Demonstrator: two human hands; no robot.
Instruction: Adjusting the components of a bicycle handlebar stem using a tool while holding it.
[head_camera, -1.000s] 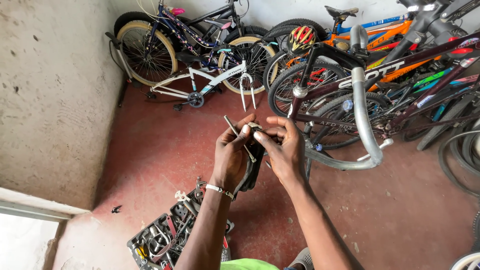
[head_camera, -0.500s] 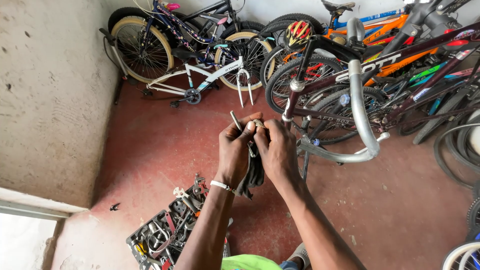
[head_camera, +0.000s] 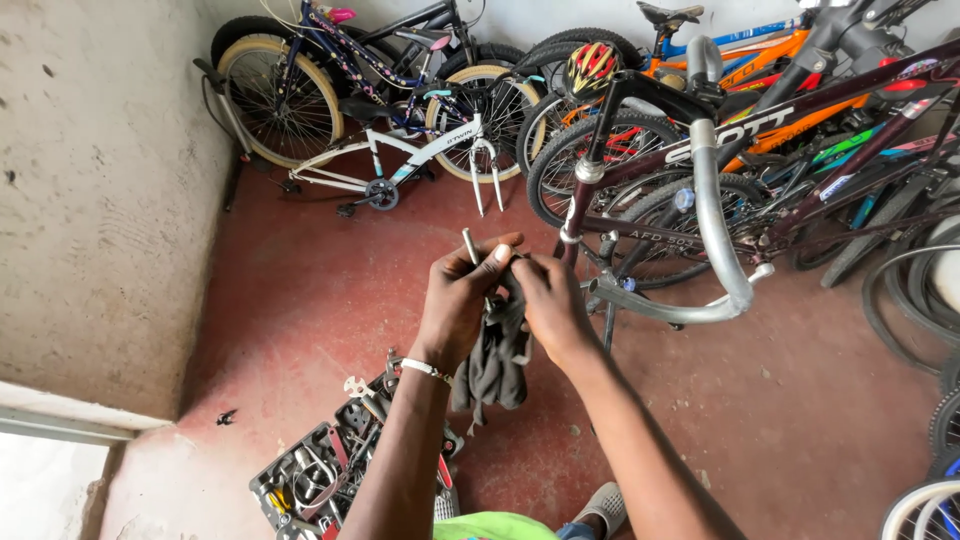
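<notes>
My left hand (head_camera: 462, 298) and my right hand (head_camera: 548, 300) meet in front of me, both closed around a dark grey rag (head_camera: 495, 365) that hangs down between them. A thin metal rod or tool (head_camera: 469, 244) sticks up from my left hand's fingers, partly wrapped by the rag. A light bracelet circles my left wrist. The hands are just left of a silver bicycle handlebar (head_camera: 712, 230) on a dark red bicycle (head_camera: 760, 140).
An open tool case (head_camera: 330, 475) with several tools lies on the red floor at my feet. Several bicycles crowd the back and right, including a white frame (head_camera: 400, 165) and a red-yellow helmet (head_camera: 592, 66). A concrete wall (head_camera: 90, 200) stands at left.
The hands stay together on the rag and rod, shifting slightly down and right in view; the camera has tilted a little.
</notes>
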